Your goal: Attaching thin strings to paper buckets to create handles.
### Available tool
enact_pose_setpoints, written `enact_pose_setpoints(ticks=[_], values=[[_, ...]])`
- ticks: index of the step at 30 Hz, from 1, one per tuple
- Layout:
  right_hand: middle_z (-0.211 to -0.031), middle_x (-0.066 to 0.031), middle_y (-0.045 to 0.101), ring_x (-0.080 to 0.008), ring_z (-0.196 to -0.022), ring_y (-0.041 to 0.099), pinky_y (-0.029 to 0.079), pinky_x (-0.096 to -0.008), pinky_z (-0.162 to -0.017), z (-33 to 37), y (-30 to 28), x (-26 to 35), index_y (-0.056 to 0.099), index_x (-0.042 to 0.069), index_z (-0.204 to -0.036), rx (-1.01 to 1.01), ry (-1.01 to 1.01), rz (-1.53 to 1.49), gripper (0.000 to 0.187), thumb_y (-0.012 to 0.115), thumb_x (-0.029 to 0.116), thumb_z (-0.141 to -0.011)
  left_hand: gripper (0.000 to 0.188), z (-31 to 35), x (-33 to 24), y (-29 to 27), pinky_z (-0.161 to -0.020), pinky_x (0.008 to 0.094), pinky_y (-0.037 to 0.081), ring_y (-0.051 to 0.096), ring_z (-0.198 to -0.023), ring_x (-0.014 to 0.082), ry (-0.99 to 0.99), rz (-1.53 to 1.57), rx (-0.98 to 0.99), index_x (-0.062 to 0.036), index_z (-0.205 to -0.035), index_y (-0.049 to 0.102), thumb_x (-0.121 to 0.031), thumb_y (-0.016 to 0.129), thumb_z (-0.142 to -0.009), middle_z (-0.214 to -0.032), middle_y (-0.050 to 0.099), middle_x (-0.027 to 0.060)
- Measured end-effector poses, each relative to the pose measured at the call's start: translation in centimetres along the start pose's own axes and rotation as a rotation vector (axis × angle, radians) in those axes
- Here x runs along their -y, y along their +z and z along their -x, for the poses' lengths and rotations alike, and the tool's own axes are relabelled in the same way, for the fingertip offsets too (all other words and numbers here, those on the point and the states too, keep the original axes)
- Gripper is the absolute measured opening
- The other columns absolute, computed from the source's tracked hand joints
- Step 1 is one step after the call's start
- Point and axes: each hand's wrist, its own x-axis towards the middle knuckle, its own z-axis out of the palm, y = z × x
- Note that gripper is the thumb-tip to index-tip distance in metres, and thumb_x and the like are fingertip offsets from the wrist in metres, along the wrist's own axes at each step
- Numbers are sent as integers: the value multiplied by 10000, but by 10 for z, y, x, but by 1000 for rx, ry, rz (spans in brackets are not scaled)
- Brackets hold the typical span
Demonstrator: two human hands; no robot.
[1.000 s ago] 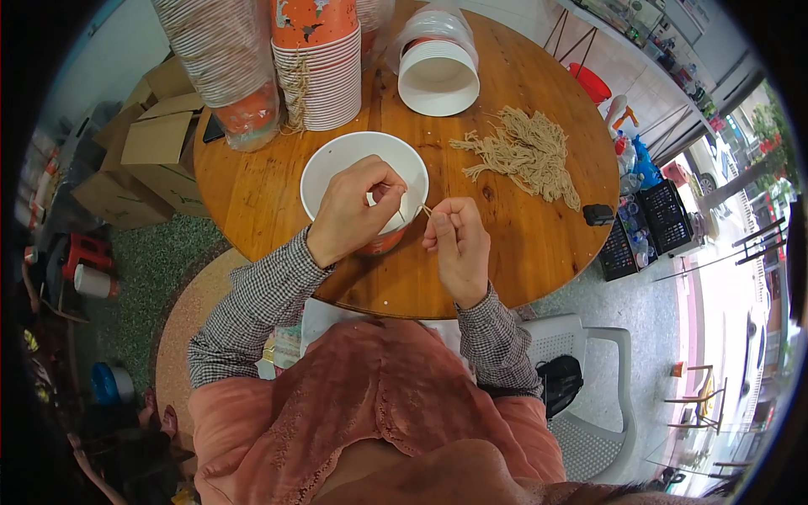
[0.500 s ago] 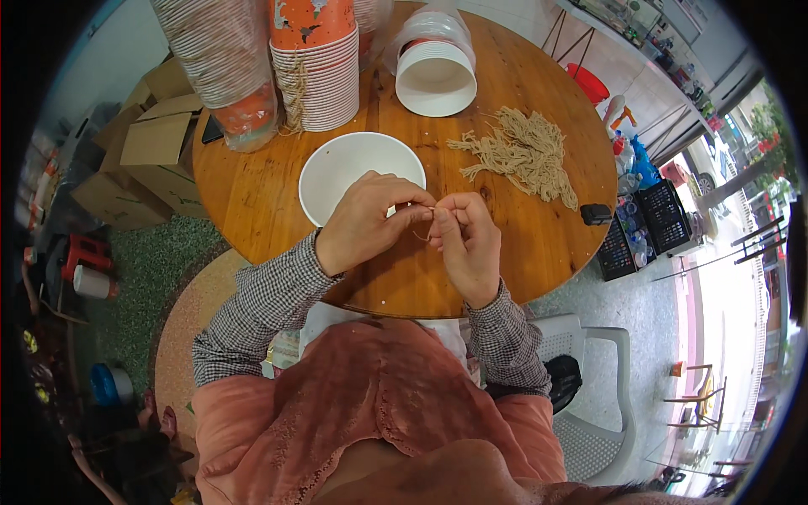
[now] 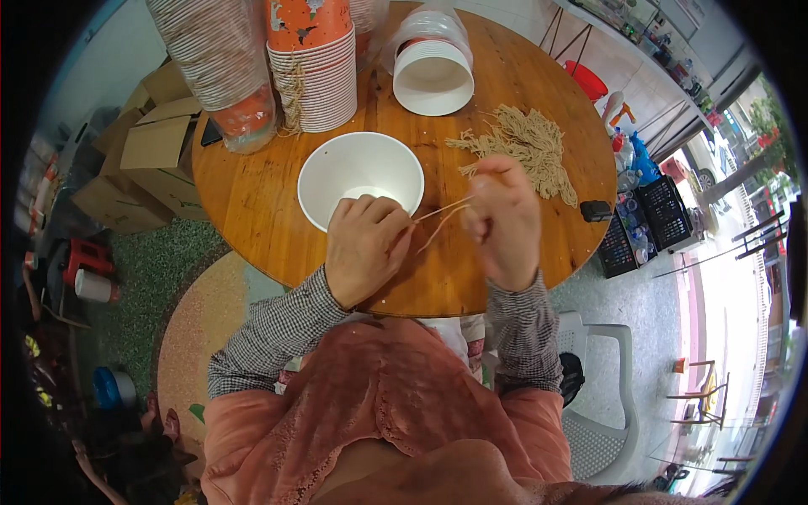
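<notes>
A thin tan string is stretched between my two hands, with a slack strand hanging below it. My left hand is closed on one end, its knuckles over the near rim of an open white paper bucket; whether it touches the rim I cannot tell. To the right and raised above the tabletop, my right hand pinches the other end, slightly blurred. Just beyond it lies a loose heap of tan strings.
Nested orange-and-white buckets stand at the back of the round wooden table, beside a plastic-wrapped stack. Another wrapped stack lies on its side. A small black object sits by the right edge. Cardboard boxes are left.
My hands were together at the string; now they are apart. The right has moved right and slightly up, drawing the string out, while the left has come down and turned knuckles up.
</notes>
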Motion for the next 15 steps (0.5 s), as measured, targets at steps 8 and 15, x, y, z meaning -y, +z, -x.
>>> enact_pose_setpoints(ticks=[8, 15], values=[[-609, 27, 359, -57, -455, 315, 264, -215, -419, 29, -5, 43, 479, 42, -1056, 209, -178, -229, 115, 445, 53, -946, 90, 13, 2, -2, -815, 384, 397, 585, -752, 208, -19, -43, -11, -86, -817, 610, -71, 675, -755, -794, 608, 31], [-656, -36, 461, -73, -423, 352, 305, -210, -385, 37, -12, 46, 493, 33, -1094, 342, 56, -442, 153, 438, 64, -955, 188, 7, 59, -43, -962, 427, 376, 604, -859, 244, 177, -28, 137, -76, -925, 637, -58, 680, -742, -839, 620, 52]])
